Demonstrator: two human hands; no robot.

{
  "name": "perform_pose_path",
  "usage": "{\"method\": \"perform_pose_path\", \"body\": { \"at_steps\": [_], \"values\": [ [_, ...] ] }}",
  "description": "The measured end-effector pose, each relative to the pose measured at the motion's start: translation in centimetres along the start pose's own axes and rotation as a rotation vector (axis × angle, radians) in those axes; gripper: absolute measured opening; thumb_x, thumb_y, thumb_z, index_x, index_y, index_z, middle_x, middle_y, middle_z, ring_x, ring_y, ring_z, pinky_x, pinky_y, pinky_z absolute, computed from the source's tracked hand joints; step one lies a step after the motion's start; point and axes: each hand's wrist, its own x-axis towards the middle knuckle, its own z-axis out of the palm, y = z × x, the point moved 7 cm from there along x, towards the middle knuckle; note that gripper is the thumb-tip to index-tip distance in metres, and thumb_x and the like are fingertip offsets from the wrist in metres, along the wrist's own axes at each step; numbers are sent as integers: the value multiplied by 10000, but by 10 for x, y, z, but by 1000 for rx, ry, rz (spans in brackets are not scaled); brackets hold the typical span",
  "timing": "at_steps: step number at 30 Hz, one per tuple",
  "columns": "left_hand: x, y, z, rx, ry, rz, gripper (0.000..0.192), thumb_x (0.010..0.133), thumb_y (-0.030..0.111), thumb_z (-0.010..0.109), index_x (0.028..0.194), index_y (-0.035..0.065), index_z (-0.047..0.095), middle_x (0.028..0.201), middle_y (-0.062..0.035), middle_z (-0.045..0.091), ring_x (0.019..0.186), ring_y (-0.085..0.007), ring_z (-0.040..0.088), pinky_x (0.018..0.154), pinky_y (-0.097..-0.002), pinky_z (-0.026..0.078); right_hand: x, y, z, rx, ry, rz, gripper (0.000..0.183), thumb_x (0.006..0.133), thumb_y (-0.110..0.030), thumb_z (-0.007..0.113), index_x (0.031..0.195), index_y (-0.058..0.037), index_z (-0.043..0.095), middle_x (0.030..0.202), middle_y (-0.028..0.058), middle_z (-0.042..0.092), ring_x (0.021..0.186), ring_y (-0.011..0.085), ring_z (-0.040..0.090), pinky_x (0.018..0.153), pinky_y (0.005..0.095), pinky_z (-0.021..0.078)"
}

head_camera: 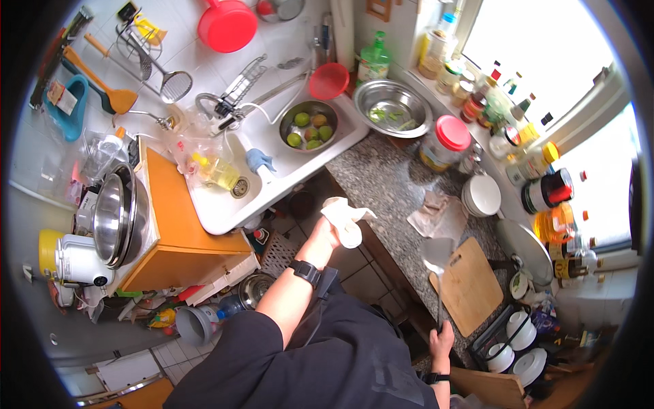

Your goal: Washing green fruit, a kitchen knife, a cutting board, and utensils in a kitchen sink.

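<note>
My left hand (327, 231) is closed around a crumpled white cloth (346, 221), which may be a paper towel. It hangs over the gap between the sink and the granite worktop (375, 168). My right hand (442, 338) grips the handle of a metal wok spatula (437, 254), whose flat blade is up beside a wooden cutting board (472, 286). Beyond the blade a wrinkled, pale brownish sheet (440, 214) lies on the worktop.
Several green fruits lie in a metal bowl (333, 115) in the white sink (209, 214). A steel basin (392, 105) holds green scraps. Near the window stand a red-lidded jar (445, 143), white bowls (483, 196) and several bottles. A wok lid (529, 250) leans at the right.
</note>
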Motion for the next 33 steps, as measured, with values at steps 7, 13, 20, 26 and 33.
{"method": "perform_pose_path", "body": {
  "at_steps": [7,13,20,26,33],
  "values": [
    [-41,287,-91,59,-8,238,99,1089,198,731,1110,106,703,981,-26,736,735,-111,682,567,-263,555,208,-323,160,-4,-226,-318,267,1010,-264,799,1061,-45,656,944,251,706,895,515,701,761,575,572],
    [-135,463,-190,-217,362,380,355,1085,192,690,1324,-70,685,905,-25,731,562,-86,618,484,-241,530,310,-543,353,-12,-394,-555,314,1051,-335,752,1026,-43,638,994,257,745,953,524,719,803,616,581],
    [-193,516,-249,-190,685,471,448,1104,218,666,1374,-140,674,845,-58,736,523,-101,619,426,-237,532,342,-684,514,47,-426,-613,352,1076,-352,714,1019,-27,592,990,292,742,941,549,714,795,651,576],
    [-182,511,-248,-412,588,272,584,1094,374,670,1368,-142,682,835,-65,717,491,-90,590,441,-218,539,322,-698,566,18,-591,-403,472,1099,-380,685,1285,10,497,1139,356,741,1060,565,721,923,626,597],
    [-161,513,-309,-271,456,253,686,1099,468,637,1463,-113,639,780,-48,670,505,-110,558,446,-237,496,317,-703,556,19,-750,-343,620,1050,-461,748,1382,12,524,1377,343,685,1244,524,697,1049,579,581]
  ]
}}
